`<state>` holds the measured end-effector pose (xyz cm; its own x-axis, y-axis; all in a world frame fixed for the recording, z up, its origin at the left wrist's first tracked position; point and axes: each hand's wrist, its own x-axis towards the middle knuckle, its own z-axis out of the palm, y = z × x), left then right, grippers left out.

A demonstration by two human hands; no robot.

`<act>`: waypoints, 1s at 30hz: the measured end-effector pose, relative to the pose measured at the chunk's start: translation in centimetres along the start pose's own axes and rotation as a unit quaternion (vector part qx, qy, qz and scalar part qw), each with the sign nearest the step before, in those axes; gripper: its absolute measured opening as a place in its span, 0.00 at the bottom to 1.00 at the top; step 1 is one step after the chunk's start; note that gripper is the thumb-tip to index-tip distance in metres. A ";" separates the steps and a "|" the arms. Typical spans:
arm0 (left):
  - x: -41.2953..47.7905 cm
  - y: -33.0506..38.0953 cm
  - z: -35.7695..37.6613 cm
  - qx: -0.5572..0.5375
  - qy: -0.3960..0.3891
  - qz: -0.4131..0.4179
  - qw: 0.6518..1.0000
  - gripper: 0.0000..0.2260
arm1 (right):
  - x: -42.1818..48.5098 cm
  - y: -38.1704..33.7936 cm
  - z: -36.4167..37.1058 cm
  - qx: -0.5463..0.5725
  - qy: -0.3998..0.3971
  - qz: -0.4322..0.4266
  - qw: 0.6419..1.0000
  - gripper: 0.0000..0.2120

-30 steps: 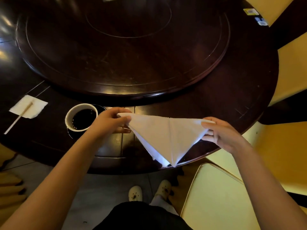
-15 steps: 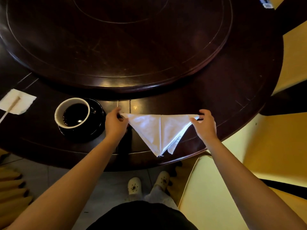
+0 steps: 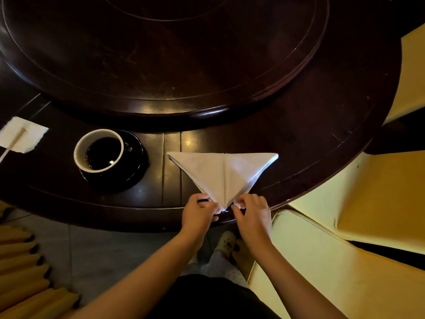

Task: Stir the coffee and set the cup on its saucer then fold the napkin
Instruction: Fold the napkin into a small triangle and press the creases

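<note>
A white cloth napkin (image 3: 222,172), folded into a triangle, lies flat on the dark table with its point toward me. My left hand (image 3: 199,211) and my right hand (image 3: 251,211) pinch the napkin on either side of that near point, at the table's front edge. To the left, a white-lined cup of black coffee (image 3: 99,150) stands on its black saucer (image 3: 134,166).
A raised round turntable (image 3: 165,54) fills the middle of the dark table (image 3: 322,139). At the far left lies a wooden stir stick (image 3: 12,145) on a small paper napkin (image 3: 25,137). Yellow chair seats (image 3: 345,226) stand close on the right.
The napkin came down from the air onto the table. Both hands left its two top corners and moved toward me, and now pinch it at the near point.
</note>
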<state>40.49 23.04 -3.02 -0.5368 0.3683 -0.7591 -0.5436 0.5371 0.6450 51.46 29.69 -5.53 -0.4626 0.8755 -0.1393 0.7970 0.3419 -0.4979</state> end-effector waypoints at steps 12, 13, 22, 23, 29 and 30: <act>0.4 0.3 0.9 -0.057 -0.007 -0.059 0.997 0.07 | 0.0 -2.8 -0.9 0.291 -0.121 0.223 0.922 0.06; 0.1 0.6 0.9 -0.066 -0.016 -0.066 0.995 0.03 | -0.1 -2.9 -1.1 0.339 -0.130 0.249 0.898 0.06; 0.4 -0.5 0.7 0.036 0.048 0.044 0.997 0.17 | -0.2 -3.5 -1.1 0.282 -0.137 0.241 0.919 0.08; 0.4 -0.6 0.6 0.059 0.058 0.070 0.994 0.20 | -0.1 -3.5 -1.1 0.266 -0.137 0.230 0.926 0.08; 0.1 -2.2 0.3 0.208 0.105 0.249 0.940 0.18 | 0.7 -3.6 -1.8 0.381 -0.193 0.313 0.848 0.06; 0.1 -2.5 0.2 0.242 0.113 0.283 0.921 0.16 | 0.9 -3.7 -2.0 0.411 -0.204 0.341 0.821 0.05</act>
<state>41.90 21.86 -4.66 -0.7960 0.5558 -0.2396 0.1873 0.6026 0.7758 48.88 29.86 -2.04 -0.2434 0.5232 -0.8167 0.4713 -0.6722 -0.5710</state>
